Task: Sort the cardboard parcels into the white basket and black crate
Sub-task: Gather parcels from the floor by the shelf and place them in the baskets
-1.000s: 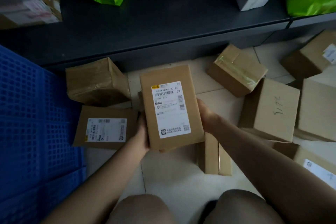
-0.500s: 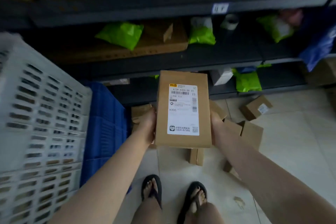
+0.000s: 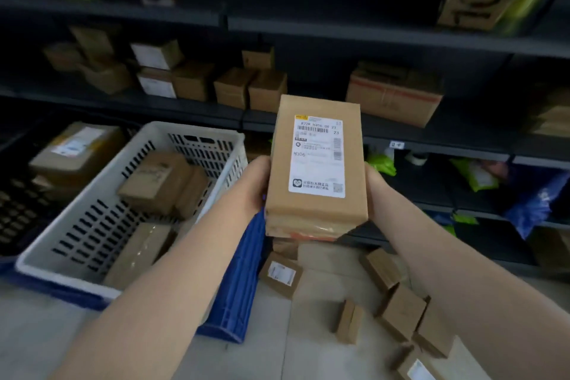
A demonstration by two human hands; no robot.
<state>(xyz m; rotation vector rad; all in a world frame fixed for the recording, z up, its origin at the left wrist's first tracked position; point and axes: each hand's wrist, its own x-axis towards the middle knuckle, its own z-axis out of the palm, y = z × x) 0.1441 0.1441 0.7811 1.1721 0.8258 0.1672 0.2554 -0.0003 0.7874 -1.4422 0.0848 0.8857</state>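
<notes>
Cardboard parcel [image 3: 317, 163] held upright at chest height, white shipping label [image 3: 317, 156] facing the camera, marked H306. Left hand [image 3: 254, 183] and right hand [image 3: 371, 185] clamped on its two long sides, fingers hidden behind the box. To the left and lower, white basket [image 3: 77, 244] resting on a blue crate [image 3: 237, 287], several brown parcels inside. Black crate [image 3: 15, 210] just beyond, far left. Loose small boxes [image 3: 401, 311] scattered on the floor below.
</notes>
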